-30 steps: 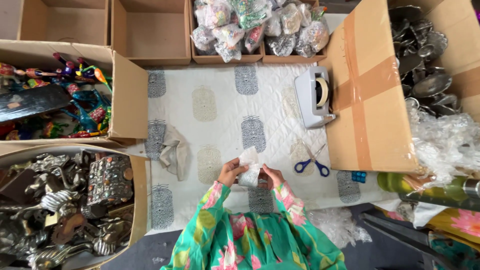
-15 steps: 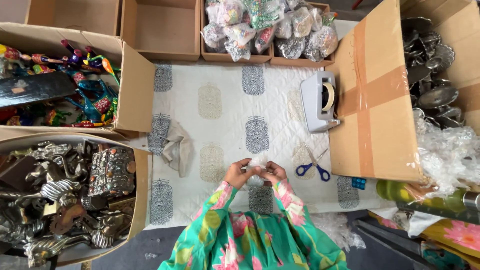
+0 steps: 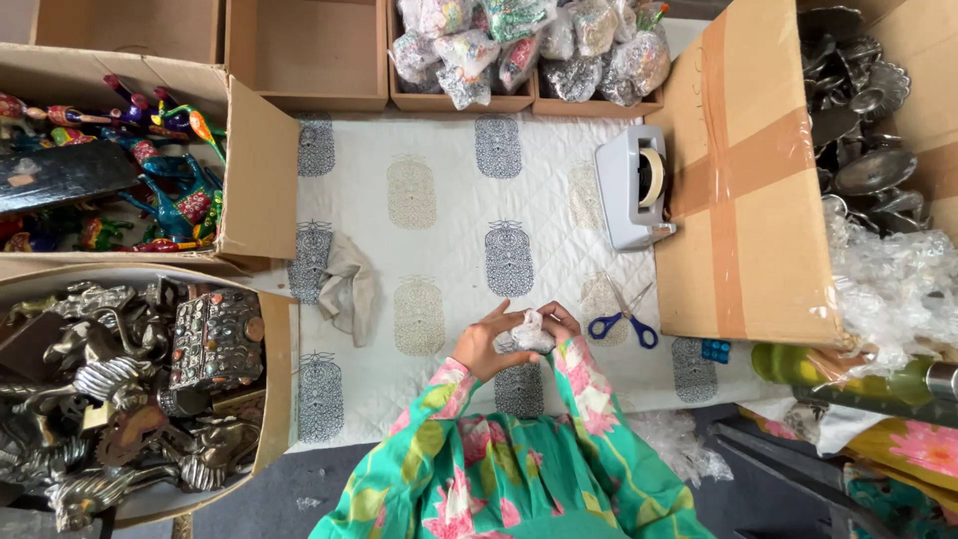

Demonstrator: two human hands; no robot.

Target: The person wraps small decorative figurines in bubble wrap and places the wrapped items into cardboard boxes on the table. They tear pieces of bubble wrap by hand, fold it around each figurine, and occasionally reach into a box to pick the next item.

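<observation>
At the near edge of the worktop (image 3: pixel 449 150), a small white wrapped bundle (image 3: pixel 527 331) is held between both hands. The fingers of the left hand (image 3: pixel 486 342) are curled around its left side, and the fingers of the right hand (image 3: pixel 561 322) are closed over its right and far side, so the bundle is clasped from both sides just above the quilted white cloth with printed motifs. Just to the right of the hands, blue-handled scissors (image 3: pixel 624 317) are laid on the cloth, and farther off a grey tape dispenser (image 3: pixel 635 186) is set beside a large taped cardboard box (image 3: pixel 746 190). To the left, a crumpled beige rag (image 3: pixel 348 284) is seen. Boxes of silver metal figures (image 3: pixel 120 389) and painted animal figures (image 3: pixel 120 160) are placed at the left, and clear bags of small items (image 3: pixel 529 45) at the far edge.
</observation>
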